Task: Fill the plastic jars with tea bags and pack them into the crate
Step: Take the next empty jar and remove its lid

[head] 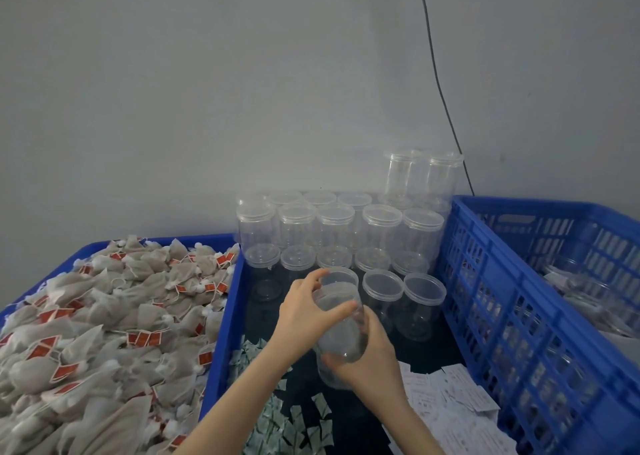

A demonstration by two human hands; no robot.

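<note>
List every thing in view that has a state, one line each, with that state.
Held jar: empty, tilted, lifted in both hands.
Left hand: grips the jar's lid end.
Right hand: grips the jar's base.
Stacked jars: lidded, empty, upright.
Tea bags: heaped loose in the left bin.
Crate: open; holds some jars, contents unclear.
Small sachets: scattered loose.
White slips: piled loose.

No text, brand or number can be read anywhere. The red tags [142,337] on the tea bags [104,316] carry no legible print, and the white paper slips [450,395] show only faint marks, too blurred to make out.
</note>
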